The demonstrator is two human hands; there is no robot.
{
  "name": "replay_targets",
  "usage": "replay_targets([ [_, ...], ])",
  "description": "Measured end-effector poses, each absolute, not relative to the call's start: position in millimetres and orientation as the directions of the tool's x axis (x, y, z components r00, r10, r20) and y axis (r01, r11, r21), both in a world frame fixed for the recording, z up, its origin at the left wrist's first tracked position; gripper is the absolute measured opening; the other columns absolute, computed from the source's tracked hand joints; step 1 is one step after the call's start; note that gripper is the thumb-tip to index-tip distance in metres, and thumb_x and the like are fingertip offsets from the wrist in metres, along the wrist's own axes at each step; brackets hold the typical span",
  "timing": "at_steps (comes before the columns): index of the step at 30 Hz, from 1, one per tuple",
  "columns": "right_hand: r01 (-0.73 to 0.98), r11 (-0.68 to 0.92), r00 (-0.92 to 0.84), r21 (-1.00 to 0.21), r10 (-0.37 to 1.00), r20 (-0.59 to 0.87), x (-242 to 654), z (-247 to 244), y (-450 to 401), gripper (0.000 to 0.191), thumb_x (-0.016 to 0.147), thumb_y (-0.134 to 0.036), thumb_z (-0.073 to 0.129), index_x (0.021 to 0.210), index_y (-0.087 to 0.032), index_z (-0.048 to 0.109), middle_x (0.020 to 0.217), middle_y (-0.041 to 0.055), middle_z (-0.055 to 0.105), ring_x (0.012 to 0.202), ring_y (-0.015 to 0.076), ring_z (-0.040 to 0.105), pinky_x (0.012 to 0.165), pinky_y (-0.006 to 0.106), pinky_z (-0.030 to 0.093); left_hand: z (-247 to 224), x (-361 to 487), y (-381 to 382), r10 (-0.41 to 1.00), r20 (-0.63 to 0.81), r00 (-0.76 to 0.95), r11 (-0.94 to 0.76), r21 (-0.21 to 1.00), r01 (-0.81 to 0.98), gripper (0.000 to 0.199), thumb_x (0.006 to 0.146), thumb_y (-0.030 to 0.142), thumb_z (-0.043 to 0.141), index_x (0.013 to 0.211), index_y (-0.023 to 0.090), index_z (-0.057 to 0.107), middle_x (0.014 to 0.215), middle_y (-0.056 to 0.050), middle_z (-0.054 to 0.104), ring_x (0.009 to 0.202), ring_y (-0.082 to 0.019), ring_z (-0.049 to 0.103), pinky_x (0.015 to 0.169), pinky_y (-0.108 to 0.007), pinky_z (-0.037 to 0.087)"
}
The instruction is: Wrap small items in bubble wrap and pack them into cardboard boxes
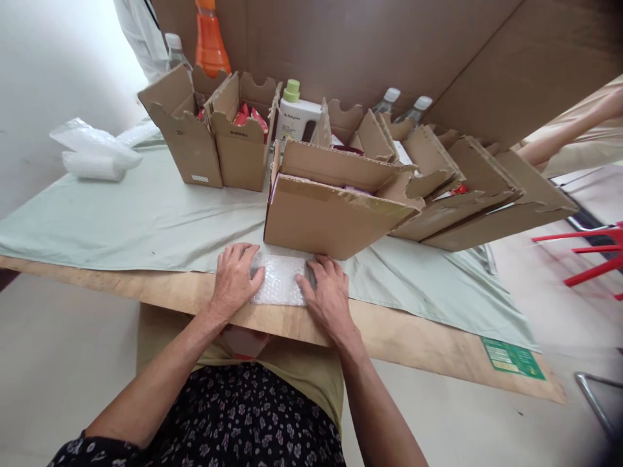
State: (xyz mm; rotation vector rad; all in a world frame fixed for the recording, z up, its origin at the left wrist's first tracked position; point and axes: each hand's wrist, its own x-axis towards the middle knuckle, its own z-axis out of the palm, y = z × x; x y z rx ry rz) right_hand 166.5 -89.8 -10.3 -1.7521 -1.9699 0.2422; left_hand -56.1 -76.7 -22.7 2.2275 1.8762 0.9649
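A flat piece of bubble wrap [280,280] lies at the front edge of the table, directly before the person. My left hand [235,279] rests on its left side, fingers apart with the thumb on the wrap. On the right side lies my right hand [327,285], its thumb on the wrap and its fingertips at the far corner, close to the base of a cardboard box [335,217]. Both hands are spread and palm down. Whether anything is inside the wrap cannot be made out.
Several open cardboard boxes [243,152] stand in a row behind. A white bottle with a green cap [294,120], an orange bottle [210,42] and clear bottles are among them. Bubble wrap rolls [92,165] lie far left. Another person's arm [574,130] shows at right.
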Motion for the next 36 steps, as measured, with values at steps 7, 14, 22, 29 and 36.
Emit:
replay_targets([
  [7,0.651,0.244,-0.022,-0.719,0.953,0.304,151,0,-101,0.015,0.097,-0.034,0.056,0.1,-0.022,0.065,0.113,0.0082,0.077,0.105,0.0246,0.07,0.095,0.043,0.054,-21,-67,-73,0.949,0.312,0.034,-0.254,0.701,0.667,0.072,0.08,0.028,0.066,0.149,0.013,0.049,0.137,-0.017,0.067,0.128,-0.032,0.061,0.112,-0.051,0.046],
  [14,0.442,0.315,0.065,-0.84,0.922,0.38,148,14,-119,0.008,0.096,-0.031,0.062,0.096,-0.023,0.064,0.087,0.0018,0.072,0.083,0.0165,0.069,0.08,0.03,0.057,-7,-70,-91,0.984,0.044,0.175,-0.102,0.935,0.34,0.058,0.085,0.035,0.064,0.14,0.017,0.062,0.104,-0.007,0.074,0.093,-0.022,0.068,0.088,-0.037,0.055],
  [22,0.107,0.095,0.201,-0.99,0.973,0.115,164,1,-125,0.024,0.09,-0.043,0.07,0.097,-0.022,0.062,0.081,0.0008,0.072,0.069,0.0137,0.064,0.064,0.025,0.052,-1,-66,-109,0.995,-0.021,0.095,0.015,0.998,0.063,0.057,0.084,0.034,0.069,0.137,0.017,0.063,0.111,-0.007,0.068,0.091,-0.015,0.066,0.083,-0.028,0.054],
  [29,0.072,0.077,0.204,-0.994,0.975,0.09,164,-2,-128,0.025,0.089,-0.043,0.072,0.094,-0.021,0.062,0.08,0.001,0.071,0.069,0.0137,0.063,0.064,0.025,0.051,0,-59,-105,0.997,0.069,0.042,-0.075,0.985,0.154,0.023,0.082,0.038,0.071,0.093,0.018,0.077,0.125,-0.015,0.071,0.117,-0.026,0.067,0.093,-0.035,0.055],
  [36,0.09,0.184,0.294,-0.979,0.934,0.203,156,2,-130,0.02,0.093,-0.042,0.068,0.095,-0.022,0.062,0.084,0.0026,0.072,0.075,0.0151,0.068,0.069,0.027,0.055,14,-59,-108,0.99,-0.052,0.134,0.024,0.979,0.202,0.027,0.086,0.044,0.068,0.076,0.019,0.072,0.122,-0.014,0.077,0.116,-0.028,0.07,0.093,-0.037,0.055],
])
